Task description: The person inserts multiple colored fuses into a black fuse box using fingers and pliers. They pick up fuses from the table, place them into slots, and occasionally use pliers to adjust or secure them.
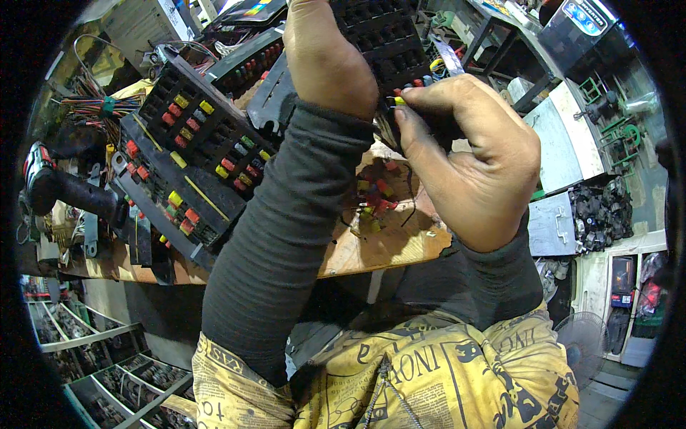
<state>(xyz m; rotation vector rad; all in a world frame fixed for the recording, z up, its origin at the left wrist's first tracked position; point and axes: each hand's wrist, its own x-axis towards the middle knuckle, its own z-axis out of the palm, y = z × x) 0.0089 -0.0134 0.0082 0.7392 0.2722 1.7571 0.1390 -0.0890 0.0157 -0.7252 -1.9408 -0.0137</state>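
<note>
At the upper middle, a black fuse box (386, 39) with rows of slots stands behind my hands. My right hand (475, 154) is closed in a pinch, with a small yellow blade fuse (399, 101) between thumb and index finger, close to the box's lower edge. My left hand (332, 64) reaches up beside the same box; its fingers run past the top of the picture, so their grip is hidden. Below, a loose pile of red and yellow fuses (375, 189) lies on the wooden tabletop (418, 247).
To the left sits another black fuse box (193, 121) filled with coloured fuses, near a bundle of wires (107, 107) and a black-handled power tool (71, 189). Metal racks (107, 357) stand lower left. On the right are a fan (582, 343) and shelves with parts.
</note>
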